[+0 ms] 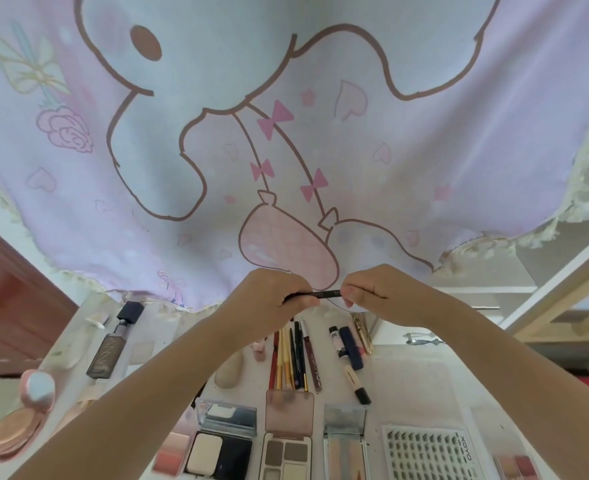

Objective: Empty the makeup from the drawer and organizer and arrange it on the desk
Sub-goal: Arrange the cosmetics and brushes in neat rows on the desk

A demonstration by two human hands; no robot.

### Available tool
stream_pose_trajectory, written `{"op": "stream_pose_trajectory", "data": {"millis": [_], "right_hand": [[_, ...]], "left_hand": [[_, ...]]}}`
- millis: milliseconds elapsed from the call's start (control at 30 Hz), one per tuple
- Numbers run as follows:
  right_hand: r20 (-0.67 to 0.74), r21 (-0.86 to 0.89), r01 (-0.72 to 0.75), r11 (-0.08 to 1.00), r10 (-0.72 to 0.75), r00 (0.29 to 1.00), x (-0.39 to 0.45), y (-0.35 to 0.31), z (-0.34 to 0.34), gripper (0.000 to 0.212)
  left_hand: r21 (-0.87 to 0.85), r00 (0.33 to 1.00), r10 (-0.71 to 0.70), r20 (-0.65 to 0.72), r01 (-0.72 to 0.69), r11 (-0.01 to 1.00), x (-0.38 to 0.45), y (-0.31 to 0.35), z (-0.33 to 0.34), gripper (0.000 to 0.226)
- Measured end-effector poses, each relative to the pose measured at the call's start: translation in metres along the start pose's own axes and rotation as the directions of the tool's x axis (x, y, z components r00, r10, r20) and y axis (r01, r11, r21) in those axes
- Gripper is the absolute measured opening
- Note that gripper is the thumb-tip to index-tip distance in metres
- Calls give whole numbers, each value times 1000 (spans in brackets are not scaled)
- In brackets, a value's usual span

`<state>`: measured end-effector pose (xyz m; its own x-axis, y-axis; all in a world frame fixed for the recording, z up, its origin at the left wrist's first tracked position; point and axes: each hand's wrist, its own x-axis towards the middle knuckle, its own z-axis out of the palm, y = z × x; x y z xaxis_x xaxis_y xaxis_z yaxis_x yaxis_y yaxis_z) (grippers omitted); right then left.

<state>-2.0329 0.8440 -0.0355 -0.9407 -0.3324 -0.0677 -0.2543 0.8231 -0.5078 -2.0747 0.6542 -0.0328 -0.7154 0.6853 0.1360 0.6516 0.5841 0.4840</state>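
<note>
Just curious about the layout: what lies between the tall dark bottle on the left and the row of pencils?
In the head view, the left forearm crosses between the bottle and pencils, with a beige sponge beside it.

"XOYO" is printed in dark letters along the right edge of the white lash tray point(428, 452), near the desk's front right corner. Lettering on the other cosmetics is too blurred to read.
</note>
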Motion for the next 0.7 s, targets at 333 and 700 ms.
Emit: {"op": "stream_pose_trajectory", "data": {"millis": [333,700], "right_hand": [[-110,77,-53,996,61,992,-6,10,-1,29],[-80,297,-133,946,164,983,0,6,31,25]], "left_hand": [[-184,989,-144,9,144,972,0,-12,-3,25],[-958,859,-510,39,177,224,16,7,31,29]]}}
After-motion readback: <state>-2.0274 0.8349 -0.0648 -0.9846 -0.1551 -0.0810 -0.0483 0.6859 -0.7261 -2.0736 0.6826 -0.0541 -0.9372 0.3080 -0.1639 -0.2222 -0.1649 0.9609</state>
